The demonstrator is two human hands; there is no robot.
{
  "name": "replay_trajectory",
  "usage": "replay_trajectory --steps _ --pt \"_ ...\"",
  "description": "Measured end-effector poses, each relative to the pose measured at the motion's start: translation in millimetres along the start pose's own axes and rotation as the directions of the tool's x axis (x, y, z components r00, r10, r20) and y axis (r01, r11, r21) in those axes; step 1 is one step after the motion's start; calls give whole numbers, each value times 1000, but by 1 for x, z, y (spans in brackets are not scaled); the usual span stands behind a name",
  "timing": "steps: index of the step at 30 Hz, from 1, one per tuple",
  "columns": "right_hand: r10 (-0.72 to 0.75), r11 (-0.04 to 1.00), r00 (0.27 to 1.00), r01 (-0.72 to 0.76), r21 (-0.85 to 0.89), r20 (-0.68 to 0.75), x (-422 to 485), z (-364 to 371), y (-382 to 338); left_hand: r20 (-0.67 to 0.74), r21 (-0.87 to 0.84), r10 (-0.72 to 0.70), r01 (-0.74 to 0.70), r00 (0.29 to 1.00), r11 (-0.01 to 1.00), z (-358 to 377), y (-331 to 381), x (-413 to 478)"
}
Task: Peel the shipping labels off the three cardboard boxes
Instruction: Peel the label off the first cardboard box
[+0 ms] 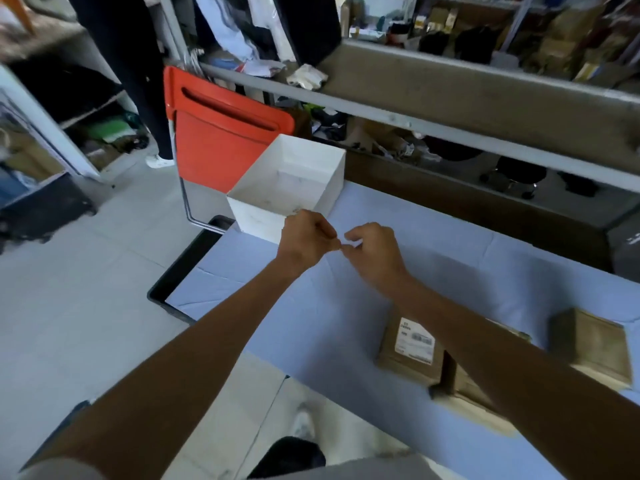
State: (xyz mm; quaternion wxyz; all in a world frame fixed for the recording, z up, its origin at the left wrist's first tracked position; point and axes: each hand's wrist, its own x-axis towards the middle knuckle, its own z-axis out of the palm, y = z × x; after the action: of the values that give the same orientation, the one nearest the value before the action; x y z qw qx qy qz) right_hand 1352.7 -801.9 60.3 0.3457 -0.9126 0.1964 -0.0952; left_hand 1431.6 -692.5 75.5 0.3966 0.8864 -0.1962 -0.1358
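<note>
Three brown cardboard boxes sit on the blue-covered table at the lower right. The nearest-left box (408,362) carries a white shipping label (414,340) on top. A second box (464,382) lies mostly under my right forearm. The third box (592,344) stands apart to the right with a bare top. My left hand (306,239) and my right hand (375,252) meet in the air above the table, just in front of the white bin (256,216). Their pinched fingertips touch. Anything between them is too small to see.
The white bin is open-topped and stands at the table's far left corner. A red folding chair (221,133) leans behind it. A metal shelf rail (450,95) with clutter runs along the table's far side. A person's dark legs (145,81) stand at the back left.
</note>
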Motion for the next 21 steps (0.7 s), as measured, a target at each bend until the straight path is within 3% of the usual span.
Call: replay_trajectory --steps 4,12,21 --pt "56 995 997 -50 -92 61 20 7 -10 -37 134 0 5 999 991 -32 -8 32" --pt "102 990 993 -96 -102 58 50 9 -19 -57 200 11 1 998 980 -60 -12 115" --pt "150 983 987 -142 -118 58 74 8 -13 38 257 -18 8 999 966 -52 -41 149"
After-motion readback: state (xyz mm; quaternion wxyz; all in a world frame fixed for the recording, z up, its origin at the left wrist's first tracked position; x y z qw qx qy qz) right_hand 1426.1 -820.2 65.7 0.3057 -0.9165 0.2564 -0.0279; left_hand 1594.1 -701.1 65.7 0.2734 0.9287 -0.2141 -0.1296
